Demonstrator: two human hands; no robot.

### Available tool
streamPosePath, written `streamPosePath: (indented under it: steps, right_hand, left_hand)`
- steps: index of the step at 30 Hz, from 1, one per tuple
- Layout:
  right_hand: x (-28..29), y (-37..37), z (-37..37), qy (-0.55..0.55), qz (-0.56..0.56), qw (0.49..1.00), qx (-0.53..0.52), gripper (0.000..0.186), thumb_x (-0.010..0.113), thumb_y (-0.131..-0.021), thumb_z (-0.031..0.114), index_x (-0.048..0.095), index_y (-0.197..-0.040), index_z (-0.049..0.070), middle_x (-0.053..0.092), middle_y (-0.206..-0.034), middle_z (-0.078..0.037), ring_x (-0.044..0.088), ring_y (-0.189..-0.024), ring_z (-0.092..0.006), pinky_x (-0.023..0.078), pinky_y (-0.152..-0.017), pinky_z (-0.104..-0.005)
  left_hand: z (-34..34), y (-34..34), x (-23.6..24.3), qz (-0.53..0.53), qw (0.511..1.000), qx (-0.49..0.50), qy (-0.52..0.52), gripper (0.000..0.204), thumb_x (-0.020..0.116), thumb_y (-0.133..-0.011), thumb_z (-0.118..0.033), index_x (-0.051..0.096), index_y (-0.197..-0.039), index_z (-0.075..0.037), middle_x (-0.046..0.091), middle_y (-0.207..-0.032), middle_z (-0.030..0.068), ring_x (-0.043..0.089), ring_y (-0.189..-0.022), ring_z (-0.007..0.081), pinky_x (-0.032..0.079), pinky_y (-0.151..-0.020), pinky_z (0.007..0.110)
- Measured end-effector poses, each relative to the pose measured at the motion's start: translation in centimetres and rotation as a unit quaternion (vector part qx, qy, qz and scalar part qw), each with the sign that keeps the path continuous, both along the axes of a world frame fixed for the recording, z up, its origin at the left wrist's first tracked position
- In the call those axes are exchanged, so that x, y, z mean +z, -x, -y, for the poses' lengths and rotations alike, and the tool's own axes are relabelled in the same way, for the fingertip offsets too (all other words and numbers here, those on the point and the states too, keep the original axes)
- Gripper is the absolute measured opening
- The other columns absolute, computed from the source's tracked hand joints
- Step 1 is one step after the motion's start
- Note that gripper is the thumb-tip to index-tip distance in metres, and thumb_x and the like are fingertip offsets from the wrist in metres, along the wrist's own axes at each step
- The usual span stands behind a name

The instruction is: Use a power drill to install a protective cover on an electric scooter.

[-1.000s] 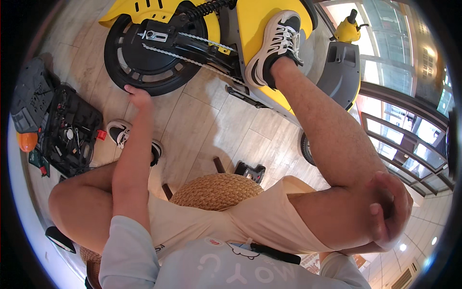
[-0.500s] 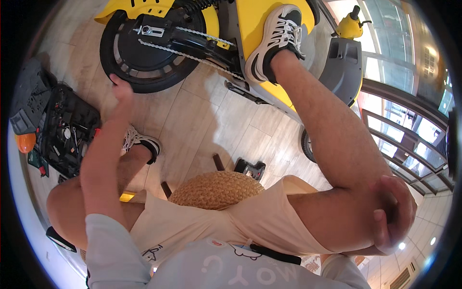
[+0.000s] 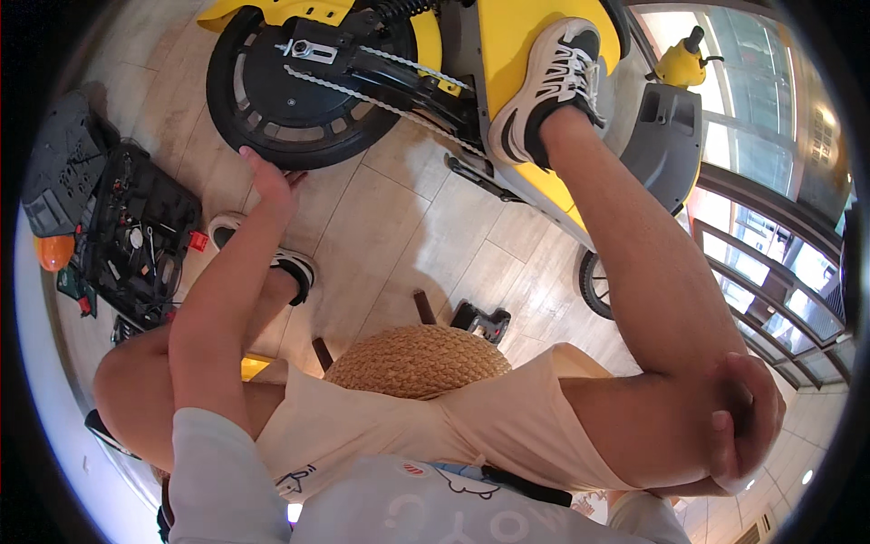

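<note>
My left hand (image 3: 269,179) is at the lower edge of the wheel's black tyre (image 3: 313,151). Its thumb touches the rubber and stands apart from the fingers, which are partly hidden. A silver chain (image 3: 376,94) runs from the wheel (image 3: 290,86) along the black swingarm (image 3: 385,80) of a yellow electric scooter (image 3: 507,54) lying on its side. On the scooter's yellow body rests my right shoe (image 3: 548,91). Far from the wheel, my right hand (image 3: 757,422) is curled round my right knee.
An open black toolbox (image 3: 136,236) with assorted tools lies at the left, an orange object (image 3: 54,253) beside it. I sit on a woven stool (image 3: 417,361). Just beyond it a small black-grey item (image 3: 480,321) lies on the wood-look floor (image 3: 381,218). Glazed doors (image 3: 770,263) stand at the right.
My left hand has moved right along the tyre's lower edge, and the blur on it has gone. The whole view has shifted slightly. My right hand stays on the knee.
</note>
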State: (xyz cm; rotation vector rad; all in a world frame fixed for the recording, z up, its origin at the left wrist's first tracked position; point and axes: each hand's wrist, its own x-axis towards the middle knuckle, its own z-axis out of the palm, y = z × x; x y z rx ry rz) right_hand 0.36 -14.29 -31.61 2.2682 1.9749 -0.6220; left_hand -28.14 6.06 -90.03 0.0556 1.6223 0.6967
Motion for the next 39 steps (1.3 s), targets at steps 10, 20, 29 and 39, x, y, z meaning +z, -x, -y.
streamPosePath:
  steps: [10, 20, 29, 39]
  right_hand:
    - [0.2, -0.9, 0.8, 0.035, -0.015, 0.999, -0.01, 0.054, 0.054, -0.081, 0.015, 0.048, -0.127, -0.013, 0.058, -0.113, -0.027, 0.058, -0.092, -0.0303, 0.046, -0.083, -0.0384]
    - [0.0, -0.8, 0.6, 0.001, 0.035, 0.989, 0.143, 0.045, 0.051, -0.087, 0.015, 0.049, -0.129, -0.002, 0.054, -0.12, -0.033, 0.058, -0.095, -0.0372, 0.049, -0.079, -0.0425]
    - [-2.2, -1.4, 0.7, -0.096, 0.012, 0.966, 0.241, 0.039, 0.053, -0.088, 0.024, 0.052, -0.122, 0.005, 0.053, -0.111, -0.042, 0.059, -0.087, -0.0415, 0.052, -0.066, -0.0453]
    - [-0.9, -1.9, 2.0, -0.031, -0.006, 0.99, 0.138, 0.04, 0.051, -0.088, 0.023, 0.049, -0.123, 0.004, 0.052, -0.115, -0.041, 0.058, -0.091, -0.042, 0.051, -0.071, -0.0479]
  left_hand:
    - [-14.9, 10.7, -3.5, -0.153, 0.943, -0.283, -0.087, 0.094, 0.019, -0.093, -0.074, 0.05, -0.133, 0.005, 0.063, -0.116, 0.0172, 0.062, -0.103, 0.0291, 0.052, -0.079, 0.039]
    - [-4.1, 3.9, 1.3, 0.006, 0.995, -0.096, 0.04, 0.084, 0.022, -0.092, -0.074, 0.033, -0.149, -0.015, 0.05, -0.137, 0.0191, 0.051, -0.121, 0.0356, 0.041, -0.103, 0.05]
    - [-13.4, 7.9, -1.7, 0.165, 0.985, -0.056, 0.007, 0.087, 0.024, -0.09, -0.077, 0.039, -0.146, -0.011, 0.05, -0.139, 0.0126, 0.051, -0.123, 0.0282, 0.038, -0.107, 0.05]
    - [-6.7, 5.5, -1.0, -0.014, 0.999, 0.044, 0.014, 0.073, 0.033, -0.094, -0.067, 0.047, -0.137, -0.009, 0.056, -0.128, 0.0109, 0.054, -0.114, 0.0272, 0.042, -0.1, 0.042]
